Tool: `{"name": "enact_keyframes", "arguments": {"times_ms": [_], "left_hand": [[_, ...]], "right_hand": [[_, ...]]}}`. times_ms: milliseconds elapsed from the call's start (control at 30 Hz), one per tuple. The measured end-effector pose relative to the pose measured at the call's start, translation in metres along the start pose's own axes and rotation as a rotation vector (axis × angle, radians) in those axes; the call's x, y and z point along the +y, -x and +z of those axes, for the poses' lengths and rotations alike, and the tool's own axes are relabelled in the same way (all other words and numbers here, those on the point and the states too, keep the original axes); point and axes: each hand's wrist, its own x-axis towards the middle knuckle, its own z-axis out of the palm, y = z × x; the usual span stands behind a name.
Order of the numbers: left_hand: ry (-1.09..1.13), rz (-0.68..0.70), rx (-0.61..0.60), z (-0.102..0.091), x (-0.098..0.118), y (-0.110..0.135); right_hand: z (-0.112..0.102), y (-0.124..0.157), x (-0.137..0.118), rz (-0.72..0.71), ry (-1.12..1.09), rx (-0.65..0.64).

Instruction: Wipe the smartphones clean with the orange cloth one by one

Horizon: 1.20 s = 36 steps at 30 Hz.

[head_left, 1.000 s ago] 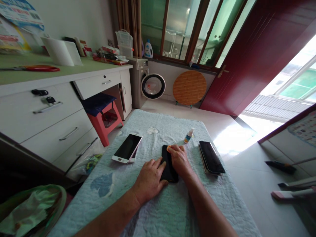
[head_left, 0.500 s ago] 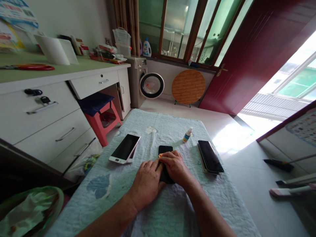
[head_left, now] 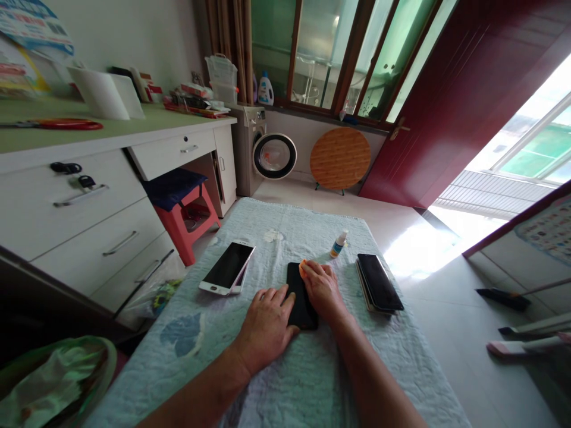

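Right grip [head_left: 322,288], black phone [head_left: 302,306] partly beneath

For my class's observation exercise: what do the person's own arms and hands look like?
The left hand and right hand are ungloved, their fingers uncovered. The left forearm and right forearm are bare, without visible sleeves, watch or bracelet.
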Motion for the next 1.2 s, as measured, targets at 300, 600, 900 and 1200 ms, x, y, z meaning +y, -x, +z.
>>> {"name": "enact_keyframes", "arguments": {"times_ms": [300,600,900,1200], "left_hand": [[0.017,-0.007,-0.007,0.000,-0.001,0.000],[0.047,-0.018,-0.017,-0.002,-0.002,0.000],[0.076,0.026,-0.034,-0.003,-0.012,-0.002],[0.079,0.039,-0.044,0.001,-0.016,-0.003]], "right_hand": [[-0.007,0.006,0.008,0.002,-0.120,0.029],[-0.019,0.012,-0.016,-0.118,-0.150,-0.037],[-0.012,0.011,-0.018,-0.208,-0.186,-0.044],[-0.011,0.005,-0.008,-0.089,-0.108,0.029]]}}
